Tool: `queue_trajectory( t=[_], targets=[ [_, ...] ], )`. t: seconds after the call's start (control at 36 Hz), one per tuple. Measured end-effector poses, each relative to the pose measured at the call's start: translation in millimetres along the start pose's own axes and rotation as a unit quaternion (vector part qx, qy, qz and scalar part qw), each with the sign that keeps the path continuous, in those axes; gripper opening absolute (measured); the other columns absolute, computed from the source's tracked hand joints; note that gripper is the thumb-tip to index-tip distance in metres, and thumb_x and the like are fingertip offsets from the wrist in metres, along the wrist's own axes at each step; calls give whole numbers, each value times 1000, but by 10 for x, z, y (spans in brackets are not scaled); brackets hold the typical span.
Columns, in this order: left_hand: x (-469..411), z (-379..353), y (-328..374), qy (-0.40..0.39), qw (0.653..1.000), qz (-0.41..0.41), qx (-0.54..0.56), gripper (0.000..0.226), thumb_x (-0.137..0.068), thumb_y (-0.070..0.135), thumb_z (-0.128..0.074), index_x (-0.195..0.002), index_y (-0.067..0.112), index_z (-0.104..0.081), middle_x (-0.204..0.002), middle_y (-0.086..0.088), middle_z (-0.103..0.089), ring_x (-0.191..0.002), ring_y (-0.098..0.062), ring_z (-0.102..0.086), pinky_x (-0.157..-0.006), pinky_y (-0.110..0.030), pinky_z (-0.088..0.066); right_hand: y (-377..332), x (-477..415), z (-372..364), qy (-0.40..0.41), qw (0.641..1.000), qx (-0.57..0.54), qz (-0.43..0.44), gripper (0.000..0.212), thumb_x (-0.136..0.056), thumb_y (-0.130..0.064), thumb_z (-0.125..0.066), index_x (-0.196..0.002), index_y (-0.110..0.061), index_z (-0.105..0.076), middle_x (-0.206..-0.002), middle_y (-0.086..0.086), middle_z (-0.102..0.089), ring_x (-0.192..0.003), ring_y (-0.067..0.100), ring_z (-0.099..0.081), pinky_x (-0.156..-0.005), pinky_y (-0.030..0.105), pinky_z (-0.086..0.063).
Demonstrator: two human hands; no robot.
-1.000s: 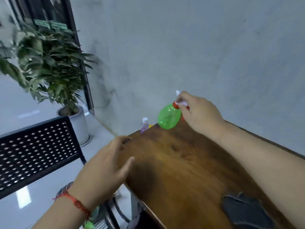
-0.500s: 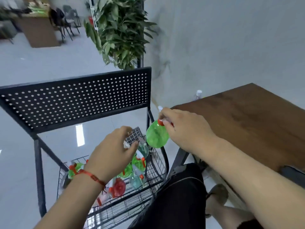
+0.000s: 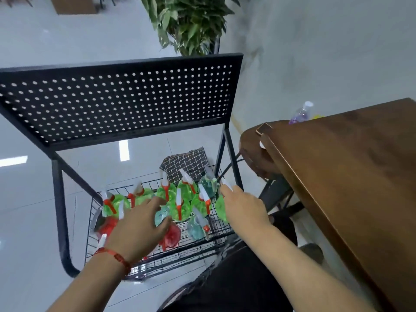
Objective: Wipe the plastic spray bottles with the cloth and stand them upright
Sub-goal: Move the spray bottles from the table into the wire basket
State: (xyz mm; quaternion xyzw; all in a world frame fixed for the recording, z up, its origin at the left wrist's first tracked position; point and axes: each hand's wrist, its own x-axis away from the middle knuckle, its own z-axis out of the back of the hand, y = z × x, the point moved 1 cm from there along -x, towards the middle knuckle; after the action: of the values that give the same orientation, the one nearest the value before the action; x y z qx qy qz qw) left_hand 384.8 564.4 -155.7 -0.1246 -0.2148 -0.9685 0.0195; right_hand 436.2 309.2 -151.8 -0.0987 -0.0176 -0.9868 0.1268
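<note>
Many spray bottles [image 3: 183, 206], green, red and pale blue, lie jumbled in the wire basket [image 3: 193, 248] at the bottom of a black cart [image 3: 59, 210], under its perforated metal shelf [image 3: 117, 102]. My left hand [image 3: 139, 226] hangs over the left half of that basket with a red string [image 3: 114, 255] round the wrist. Its fingers are spread and loose, gripping nothing. My thumb sits just beside a pale blue bottle [image 3: 160, 216], though I cannot tell whether it touches. A red bottle [image 3: 172, 236] lies just right of that hand, near the basket's front. The checked cloth [image 3: 186, 161] rests at the back of the basket, behind the bottles. My right hand [image 3: 245, 208] is at the basket's right edge, fingers curled round the neck of a green bottle [image 3: 221, 208]. Its white nozzle pokes out past my fingertips and its body shows to the left of my knuckles. Whether it rests on the wires I cannot tell. Further right a round brown stool [image 3: 252, 149] stands partly under a wooden table [image 3: 349, 176], and a small purple bottle [image 3: 300, 113] shows beyond the table's far edge.
</note>
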Motion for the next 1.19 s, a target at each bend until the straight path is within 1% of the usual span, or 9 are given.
queue_trajectory(
  t=[0.22,0.39,0.53,0.61,0.75,0.89,1.03,1.14,1.19],
  targets=[
    [-24,-256,-96,-41,998,27,-27,45,-107,55,-50,-146,33,-50,-142,9,-61,-125,-12,-62,-102,-34,-57,6,-253,-502,-122,990,-65,-16,53,-99,3,-43,-145,-23,-40,-127,12,-57,-105,40,-67,-74,41,-43],
    [-66,-375,-84,-40,998,28,-28,39,-108,55,-46,-142,36,-51,-141,12,-59,-119,-11,-62,-97,-33,-59,16,-229,-684,-159,983,-88,-21,45,-107,-12,-39,-149,-28,-44,-138,10,-50,-108,37,-66,-75,38,-40],
    [-142,-400,-39,-37,999,15,-28,37,-107,50,-51,-141,34,-53,-135,13,-61,-115,-8,-62,-94,-28,-57,67,-187,-682,-170,981,-89,-14,47,-107,-13,-37,-149,-31,-46,-142,8,-47,-106,36,-65,-74,38,-41],
    [-258,-355,70,-44,999,-6,-16,38,-107,51,-53,-141,34,-54,-131,14,-60,-107,-6,-62,-91,-26,-57,105,-129,-626,-154,982,-109,-23,42,-109,-17,-39,-146,-32,-49,-141,5,-47,-103,36,-66,-75,38,-45],
    [-778,-239,393,-27,997,-73,-25,43,-105,47,-59,-144,30,-53,-138,9,-61,-121,-12,-61,-103,-36,-57,165,14,-423,-74,986,-142,-48,35,-112,-36,-42,-146,-30,-49,-148,-3,-49,-111,35,-66,-76,37,-42],
    [-1460,-285,798,-9,986,-152,-71,53,-105,50,-60,-150,22,-51,-144,-3,-60,-131,-25,-56,-110,-44,-51,220,52,-416,-58,986,-137,-79,30,-110,-38,-47,-137,-25,-48,-122,2,-69,-106,34,-70,-70,37,-42],
    [-1860,-558,890,-101,972,-125,-172,69,-96,71,-61,-143,22,-51,-138,-7,-62,-124,-31,-62,-108,-50,-50,195,49,-511,-62,986,-135,-79,31,-108,-48,-50,-127,-23,-50,-113,5,-73,-102,33,-73,-67,37,-45],
    [-1968,-716,831,-111,973,-117,-163,57,-102,63,-57,-143,24,-49,-127,-4,-73,-114,-28,-69,-112,-51,-47,136,37,-589,-62,989,-123,-61,36,-106,-53,-51,-124,-21,-54,-111,4,-73,-101,32,-74,-72,37,-52],
    [-2024,-757,797,-105,975,-113,-157,53,-105,61,-54,-142,24,-50,-122,-3,-75,-108,-28,-71,-109,-49,-49,108,3,-625,-58,992,-102,-53,32,-108,-43,-50,-128,-19,-55,-113,5,-73,-104,33,-74,-78,40,-57]
  ],
)
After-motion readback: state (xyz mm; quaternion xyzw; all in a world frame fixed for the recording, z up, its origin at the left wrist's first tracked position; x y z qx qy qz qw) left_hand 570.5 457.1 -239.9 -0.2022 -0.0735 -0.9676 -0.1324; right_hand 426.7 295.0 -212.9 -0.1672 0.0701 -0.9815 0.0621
